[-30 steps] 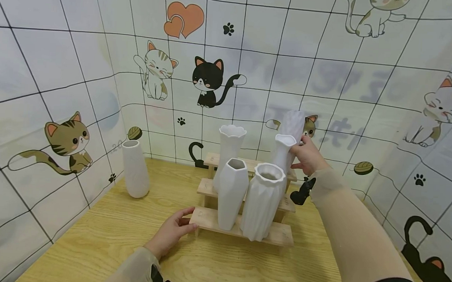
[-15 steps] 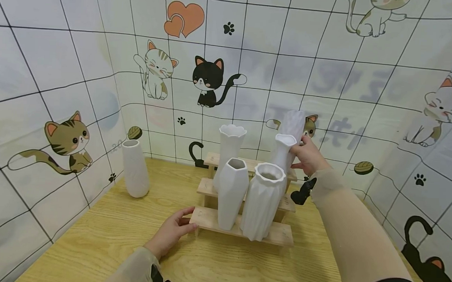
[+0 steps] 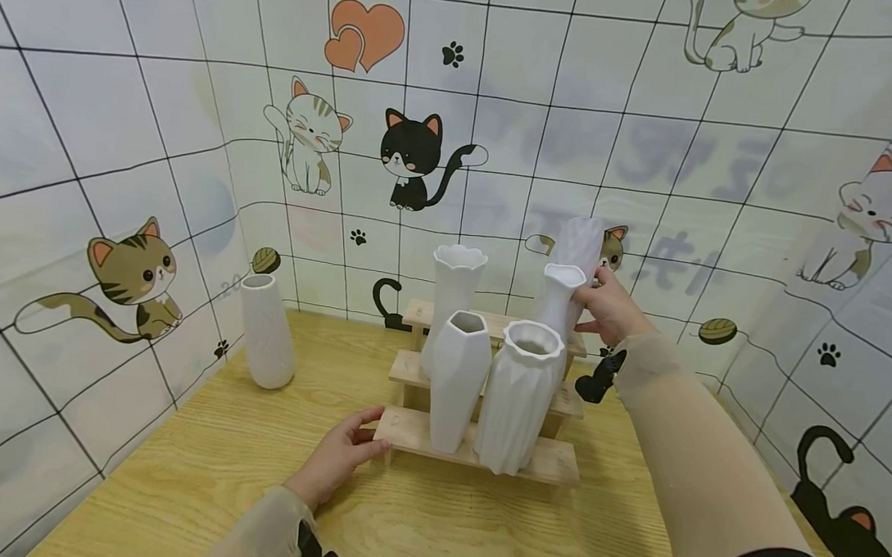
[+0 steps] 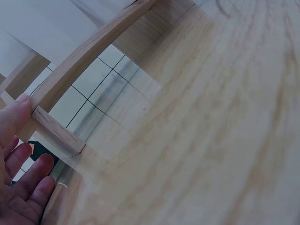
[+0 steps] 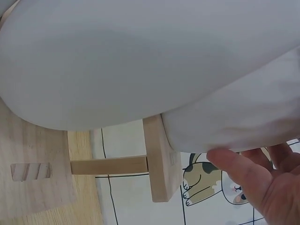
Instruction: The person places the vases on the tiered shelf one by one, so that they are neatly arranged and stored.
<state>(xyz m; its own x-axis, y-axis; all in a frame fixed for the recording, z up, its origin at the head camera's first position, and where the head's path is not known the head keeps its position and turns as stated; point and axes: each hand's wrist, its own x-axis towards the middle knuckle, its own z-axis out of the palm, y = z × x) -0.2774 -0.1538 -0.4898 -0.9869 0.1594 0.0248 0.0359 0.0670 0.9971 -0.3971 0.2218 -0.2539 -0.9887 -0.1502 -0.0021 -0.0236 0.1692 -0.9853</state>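
Observation:
A three-tier wooden stand (image 3: pixel 477 450) carries several white vases. My left hand (image 3: pixel 341 453) grips the left end of its lowest board; in the left wrist view the thumb (image 4: pixel 18 115) lies against the board's end, other fingers loosely bent. On the top tier at right, my right hand (image 3: pixel 613 307) holds a textured white vase (image 3: pixel 578 244), its thumb along the side and some fingers hidden. A flared-neck vase (image 3: pixel 561 295) stands just in front. The lowest board bears a faceted vase (image 3: pixel 459 385) and a ribbed vase (image 3: pixel 519 404). A scallop-rimmed vase (image 3: pixel 456 283) stands behind at left.
Another white vase (image 3: pixel 267 334) stands apart on the wood-grain table (image 3: pixel 211 459), near the left wall. Tile-patterned walls (image 3: pixel 509 150) with cartoon cats close off the back and both sides. Vases stand close together on the stand.

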